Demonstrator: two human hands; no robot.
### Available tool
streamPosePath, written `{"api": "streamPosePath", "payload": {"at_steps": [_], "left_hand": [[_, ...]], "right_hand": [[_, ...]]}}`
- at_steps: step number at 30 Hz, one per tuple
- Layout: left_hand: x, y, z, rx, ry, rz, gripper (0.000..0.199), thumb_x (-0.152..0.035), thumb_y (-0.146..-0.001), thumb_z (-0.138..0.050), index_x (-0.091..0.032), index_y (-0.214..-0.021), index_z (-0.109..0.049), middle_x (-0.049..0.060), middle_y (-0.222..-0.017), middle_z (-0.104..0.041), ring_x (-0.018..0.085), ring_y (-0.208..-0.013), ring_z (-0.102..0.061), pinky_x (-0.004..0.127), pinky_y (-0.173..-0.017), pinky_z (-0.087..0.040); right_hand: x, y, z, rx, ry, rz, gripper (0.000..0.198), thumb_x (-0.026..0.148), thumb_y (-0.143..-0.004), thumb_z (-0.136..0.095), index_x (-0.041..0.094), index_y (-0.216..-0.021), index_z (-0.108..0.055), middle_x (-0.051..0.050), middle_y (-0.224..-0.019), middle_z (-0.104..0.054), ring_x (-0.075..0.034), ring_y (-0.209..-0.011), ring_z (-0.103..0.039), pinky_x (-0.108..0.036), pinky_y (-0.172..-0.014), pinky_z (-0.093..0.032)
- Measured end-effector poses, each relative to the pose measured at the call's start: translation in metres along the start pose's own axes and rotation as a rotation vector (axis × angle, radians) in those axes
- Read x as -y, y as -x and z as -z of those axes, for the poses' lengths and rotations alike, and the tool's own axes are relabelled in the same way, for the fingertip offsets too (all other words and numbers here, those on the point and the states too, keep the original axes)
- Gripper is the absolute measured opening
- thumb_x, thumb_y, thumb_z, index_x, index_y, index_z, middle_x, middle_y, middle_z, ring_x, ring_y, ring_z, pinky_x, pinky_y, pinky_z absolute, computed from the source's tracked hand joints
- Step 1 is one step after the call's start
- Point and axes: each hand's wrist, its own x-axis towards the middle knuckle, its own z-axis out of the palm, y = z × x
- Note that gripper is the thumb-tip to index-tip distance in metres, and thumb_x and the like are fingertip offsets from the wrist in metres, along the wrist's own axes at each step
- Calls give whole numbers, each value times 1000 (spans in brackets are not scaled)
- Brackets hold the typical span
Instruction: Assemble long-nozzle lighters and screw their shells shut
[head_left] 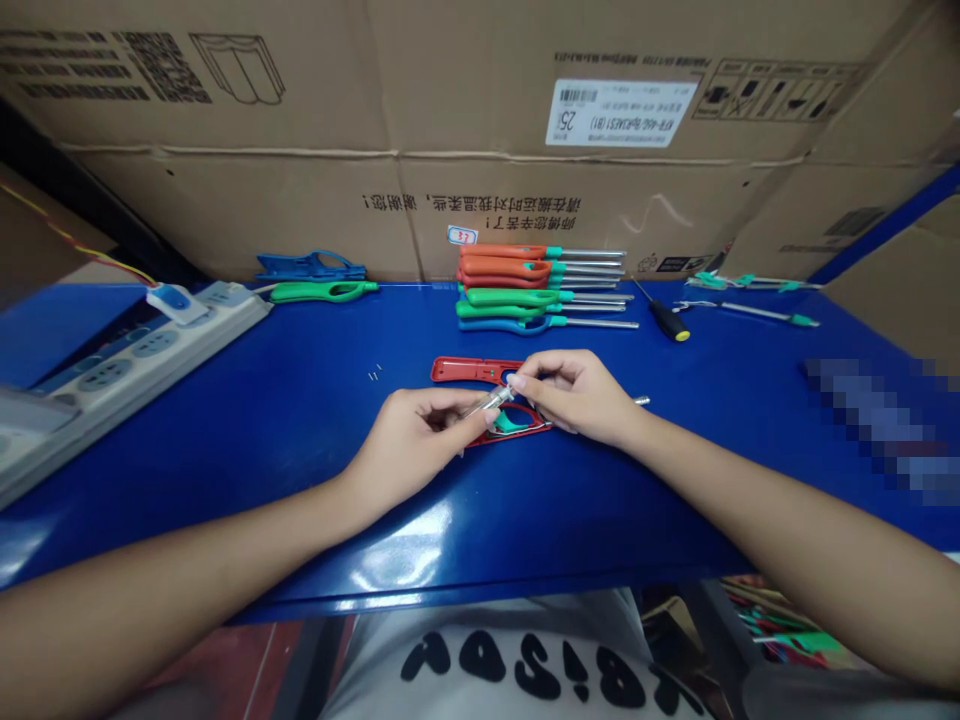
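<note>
My left hand (pixel 420 440) is closed, with thumb and fingers around a small clear lighter fuel tank (pixel 491 401) that has a whitish end. The fingers of my right hand (pixel 574 390) are pinched at the tank's upper right end; whatever lies between those fingertips is too small to make out. Just behind and below my hands lie two red lighter shell halves (pixel 469 370). The nearer one carries a teal trigger (pixel 511 423) and a thin wire. A metal rod tip (pixel 641 400) shows past my right wrist, its rest hidden by that hand.
Several finished-looking lighters (pixel 510 270) in orange, green and blue are stacked at the back. A screwdriver (pixel 667 315), loose rods with teal parts (pixel 750 308), green shells (pixel 322 291), blue shells (pixel 307 265), small screws (pixel 374 375) and a power strip (pixel 150 350) surround the work area.
</note>
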Motion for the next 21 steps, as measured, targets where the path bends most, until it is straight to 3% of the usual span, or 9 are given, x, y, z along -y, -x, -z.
{"api": "streamPosePath", "payload": {"at_steps": [7, 11, 14, 19, 21], "left_hand": [[0, 3, -2, 23, -39, -84, 17, -28, -87, -71, -17, -95, -81, 2, -79, -77, 10, -56, -56, 20, -53, -45], [1, 6, -2, 48, -142, -144, 20, -28, -92, -66, -17, -83, -79, 2, -74, -74, 14, -68, -64, 23, -65, -48], [0, 4, -2, 58, -154, -131, 23, -30, -92, -65, -16, -80, -78, 3, -74, -75, 14, -67, -63, 23, -64, -48], [-8, 0, 11, 128, -167, -4, 27, -38, -90, -66, -16, -100, -79, 3, -78, -77, 11, -50, -55, 22, -49, -45], [-14, 1, 21, 137, -271, -19, 31, -40, -89, -67, -18, -108, -77, 2, -80, -78, 12, -55, -60, 23, -52, -46]], "right_hand": [[2, 6, -1, -10, 91, 45, 34, 49, -83, -71, 16, -78, -65, 3, -60, -54, -7, -49, -40, -23, -46, -29], [-2, 8, -4, -28, 215, 89, 31, 46, -85, -69, 16, -76, -66, -1, -67, -60, -10, -56, -48, -24, -49, -35], [-2, 6, -3, 4, 201, 76, 33, 47, -85, -69, 16, -76, -66, -1, -65, -61, -9, -54, -49, -23, -48, -35], [4, 2, 4, 103, 72, -5, 37, 52, -87, -67, 17, -78, -62, 7, -47, -50, -5, -35, -37, -20, -38, -28], [6, 1, 7, 104, 73, -13, 39, 54, -90, -63, 17, -79, -61, 9, -43, -49, -5, -32, -38, -19, -37, -30]]}}
